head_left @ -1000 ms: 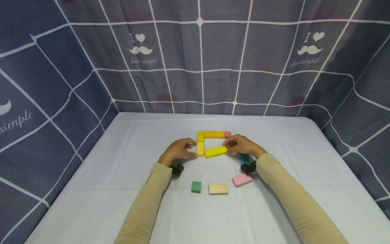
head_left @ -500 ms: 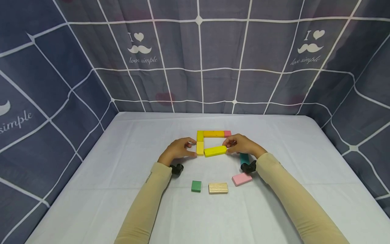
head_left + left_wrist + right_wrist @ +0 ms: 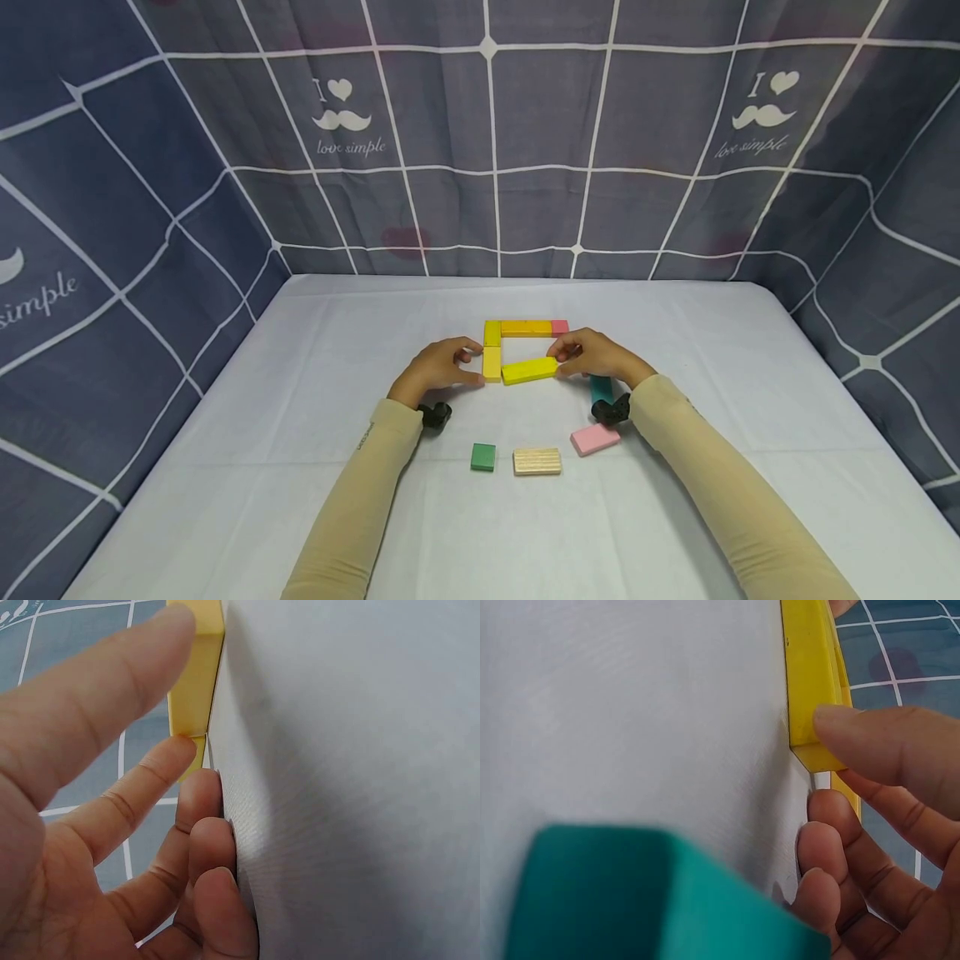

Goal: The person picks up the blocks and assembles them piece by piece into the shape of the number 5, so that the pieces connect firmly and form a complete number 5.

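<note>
Between thumb and forefinger, my right hand [image 3: 596, 354] pinches the right end of a bright yellow block [image 3: 528, 371], which lies slightly slanted. Its left end meets a light yellow block [image 3: 491, 364]. My left hand [image 3: 438, 364] is at that block's outer side, thumb and forefinger spread along it, other fingers loosely bent. Beyond it stands a second yellow block [image 3: 492, 333] in line. An orange-yellow block [image 3: 526, 328] runs right from there to a red-pink block [image 3: 559, 328]. In the right wrist view the thumb lies on the face of the pinched block.
A teal block [image 3: 601, 389] lies under the right wrist, partly hidden by the black wrist camera [image 3: 611, 409]. Nearer me on the white tablecloth [image 3: 420, 533] are a pink block [image 3: 595, 439], a ridged wooden block [image 3: 537, 461] and a green block [image 3: 483, 457]. Grey checked curtains [image 3: 547, 208] enclose the table.
Almost nothing differs. The whole head view has shifted up very slightly, and both hands keep their places at the same blocks.
</note>
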Tool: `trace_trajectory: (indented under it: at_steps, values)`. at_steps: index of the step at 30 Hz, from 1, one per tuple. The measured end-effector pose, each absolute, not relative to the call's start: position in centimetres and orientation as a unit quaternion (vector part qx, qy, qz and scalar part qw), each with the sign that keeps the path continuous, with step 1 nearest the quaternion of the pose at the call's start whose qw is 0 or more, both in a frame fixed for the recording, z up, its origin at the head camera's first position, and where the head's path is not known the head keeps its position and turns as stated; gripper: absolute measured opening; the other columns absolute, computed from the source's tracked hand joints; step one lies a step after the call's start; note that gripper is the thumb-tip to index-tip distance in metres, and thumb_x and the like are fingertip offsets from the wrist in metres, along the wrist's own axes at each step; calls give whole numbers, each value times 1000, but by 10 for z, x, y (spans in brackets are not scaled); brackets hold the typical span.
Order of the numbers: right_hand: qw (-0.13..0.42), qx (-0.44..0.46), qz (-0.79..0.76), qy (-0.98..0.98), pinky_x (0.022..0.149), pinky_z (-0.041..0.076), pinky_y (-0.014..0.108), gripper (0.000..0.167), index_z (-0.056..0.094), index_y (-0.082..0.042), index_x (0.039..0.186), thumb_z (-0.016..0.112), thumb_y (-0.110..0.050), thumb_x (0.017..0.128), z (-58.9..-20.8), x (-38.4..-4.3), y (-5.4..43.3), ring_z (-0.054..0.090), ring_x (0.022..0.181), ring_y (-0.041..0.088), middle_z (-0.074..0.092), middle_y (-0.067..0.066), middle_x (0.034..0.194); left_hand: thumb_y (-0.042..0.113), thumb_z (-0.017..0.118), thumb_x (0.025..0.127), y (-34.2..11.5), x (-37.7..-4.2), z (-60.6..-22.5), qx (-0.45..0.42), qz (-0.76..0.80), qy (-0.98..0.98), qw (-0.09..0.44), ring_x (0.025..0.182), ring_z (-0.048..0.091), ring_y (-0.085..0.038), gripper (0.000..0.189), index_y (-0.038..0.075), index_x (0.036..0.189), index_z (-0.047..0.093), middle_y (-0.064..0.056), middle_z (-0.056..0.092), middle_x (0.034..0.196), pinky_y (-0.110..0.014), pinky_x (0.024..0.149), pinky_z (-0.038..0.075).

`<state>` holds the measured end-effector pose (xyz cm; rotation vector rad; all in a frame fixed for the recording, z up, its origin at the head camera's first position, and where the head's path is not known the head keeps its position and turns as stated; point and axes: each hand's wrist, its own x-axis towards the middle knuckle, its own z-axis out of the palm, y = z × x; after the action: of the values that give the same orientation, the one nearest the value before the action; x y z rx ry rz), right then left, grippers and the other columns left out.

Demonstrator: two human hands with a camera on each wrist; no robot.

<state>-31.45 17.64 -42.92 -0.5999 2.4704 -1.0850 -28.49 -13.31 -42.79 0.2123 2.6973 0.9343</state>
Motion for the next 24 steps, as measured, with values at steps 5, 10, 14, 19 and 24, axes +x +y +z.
trace_trajectory:
  at_steps: [5, 10, 14, 19, 24]
  values:
    - [188, -211, -388, 878, 72, 51, 32, 27, 73, 3, 120, 81, -4, 95, -427, -314, 176, 56, 90, 22, 67, 9, 100, 25, 91, 90, -133, -286, -428, 71, 323, 933, 140, 116, 59, -27, 59, 16, 144, 68, -6, 70, 126, -45, 107, 49]
    - [187, -208, -387, 879, 75, 50, 31, 27, 74, 3, 119, 81, -3, 95, -427, -314, 175, 56, 91, 22, 67, 8, 100, 26, 91, 91, -133, -286, -428, 71, 328, 931, 142, 115, 60, -27, 58, 17, 144, 69, -7, 70, 126, -46, 107, 49]
    - [187, -208, -387, 878, 76, 50, 31, 27, 74, 4, 119, 81, -3, 95, -427, -314, 175, 56, 91, 22, 67, 9, 100, 26, 91, 90, -132, -287, -428, 69, 326, 932, 140, 114, 59, -27, 59, 18, 144, 69, -6, 70, 126, -45, 106, 49]
    - [186, -211, -386, 878, 77, 50, 30, 26, 74, 4, 119, 81, -2, 94, -428, -314, 175, 56, 92, 22, 67, 8, 100, 26, 92, 90, -132, -285, -428, 70, 326, 933, 138, 114, 59, -27, 59, 17, 144, 69, -6, 70, 125, -45, 105, 49]
    - [188, -209, -388, 878, 77, 50, 30, 26, 74, 4, 119, 80, -2, 95, -428, -313, 175, 56, 92, 22, 67, 8, 100, 26, 92, 90, -133, -285, -429, 73, 324, 933, 137, 113, 60, -26, 59, 17, 144, 69, -6, 70, 125, -45, 105, 49]
